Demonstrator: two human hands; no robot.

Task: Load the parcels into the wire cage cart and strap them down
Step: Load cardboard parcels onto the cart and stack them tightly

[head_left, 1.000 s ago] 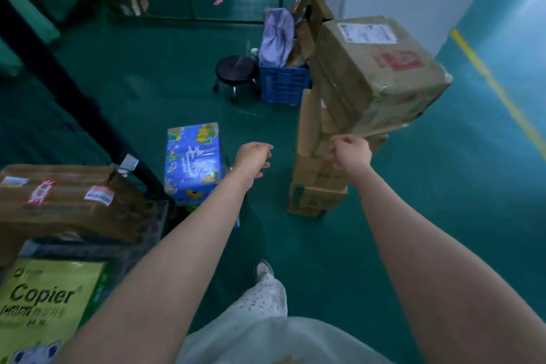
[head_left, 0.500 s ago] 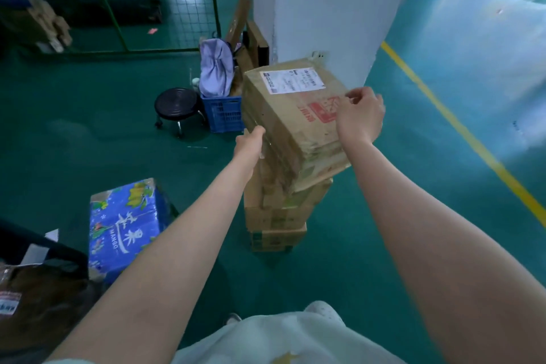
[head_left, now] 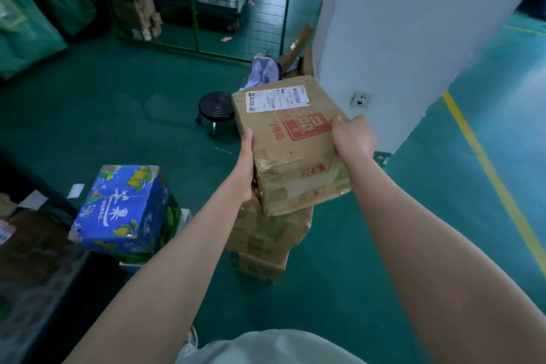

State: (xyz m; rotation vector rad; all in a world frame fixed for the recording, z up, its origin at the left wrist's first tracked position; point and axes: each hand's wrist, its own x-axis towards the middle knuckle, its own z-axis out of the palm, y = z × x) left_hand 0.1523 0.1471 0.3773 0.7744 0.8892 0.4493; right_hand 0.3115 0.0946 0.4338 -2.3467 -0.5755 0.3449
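Observation:
A brown cardboard parcel (head_left: 288, 142) with a white shipping label and red print is tilted above a stack of brown parcels (head_left: 266, 242) on the green floor. My left hand (head_left: 245, 168) grips its left side with the thumb along the top edge. My right hand (head_left: 353, 136) holds its right edge, fingers curled over the top. A blue mango box (head_left: 124, 210) stands to the left of the stack. At the lower left, the dark edge of the cage cart (head_left: 44, 275) shows, with a brown parcel (head_left: 32, 233) in it.
A white pillar (head_left: 399, 38) rises just behind the stack. A black round stool (head_left: 215, 106) and flattened cardboard (head_left: 295, 47) lie beyond it. Green wire fencing (head_left: 236, 3) and stacked boxes fill the back. A yellow floor line (head_left: 487, 174) runs along the right.
Both hands have closed on the top parcel: the left went from reaching to gripping its left side, the right from its corner to its right edge. The parcel is nearer me.

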